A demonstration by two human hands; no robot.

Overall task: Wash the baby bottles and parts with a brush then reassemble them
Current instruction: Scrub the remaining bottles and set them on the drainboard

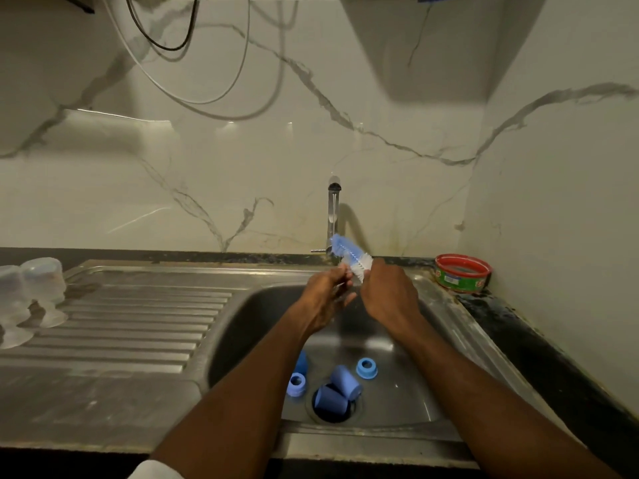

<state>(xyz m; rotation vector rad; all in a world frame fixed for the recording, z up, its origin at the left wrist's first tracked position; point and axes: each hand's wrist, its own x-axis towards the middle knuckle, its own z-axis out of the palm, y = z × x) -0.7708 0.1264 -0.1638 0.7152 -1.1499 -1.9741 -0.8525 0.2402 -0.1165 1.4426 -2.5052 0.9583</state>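
While both hands meet over the sink (pixel 432 357), the bottle brush (pixel 349 258) slants up and leftward, bristles toward the tap (pixel 332 216). Right hand (pixel 389 293) curls round its lower end; left hand (pixel 326 292) pinches something small (unclear what) just beside it.

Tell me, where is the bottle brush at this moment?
In the head view, the bottle brush is just right of centre, held up over the sink between the left hand and right hand, just before the tap.
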